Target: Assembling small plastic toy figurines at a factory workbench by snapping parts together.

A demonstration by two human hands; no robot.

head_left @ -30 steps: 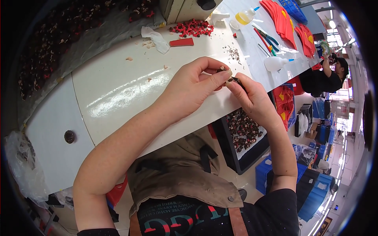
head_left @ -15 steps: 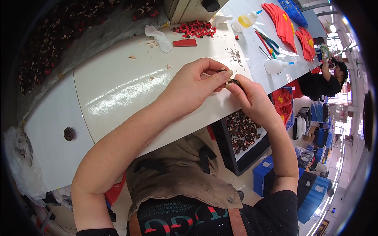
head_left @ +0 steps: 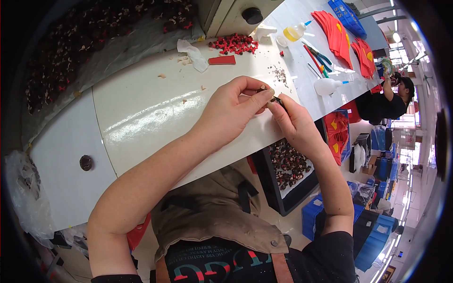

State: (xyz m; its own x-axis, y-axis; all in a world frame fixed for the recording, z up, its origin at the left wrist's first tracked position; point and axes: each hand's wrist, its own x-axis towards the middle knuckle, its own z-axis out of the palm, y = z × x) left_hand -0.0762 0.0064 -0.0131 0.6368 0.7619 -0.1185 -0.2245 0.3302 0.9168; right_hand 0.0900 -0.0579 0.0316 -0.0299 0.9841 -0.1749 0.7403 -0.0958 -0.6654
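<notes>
Over the right part of the white worktop, my left hand (head_left: pixel 231 108) and my right hand (head_left: pixel 300 127) meet at the fingertips. Between my left thumb and fingers is a small dark piece with pale bits (head_left: pixel 262 88), mostly covered. My right thumb and forefinger pinch a small dark object (head_left: pixel 279 99) right against it; its exact kind is hidden by the fingers. Both hands are closed. Beyond them lies a heap of small red and black pieces (head_left: pixel 233 44), with a flat red block (head_left: pixel 222 60) and a crumpled white tissue (head_left: pixel 193 55) alongside.
A black tray (head_left: pixel 281 200) of dark, red and pale pieces sits below my right forearm. At the right are a squeeze bottle (head_left: pixel 327 86), pliers (head_left: pixel 322 57) and red sheets (head_left: pixel 334 35). Many dark pieces (head_left: pixel 71 52) fill the far left. A person (head_left: pixel 384 101) works farther off.
My view has shifted slightly, so the worktop and hands sit a little differently in the picture. Both hands stay together, and the fingertips have turned slightly around the small pieces.
</notes>
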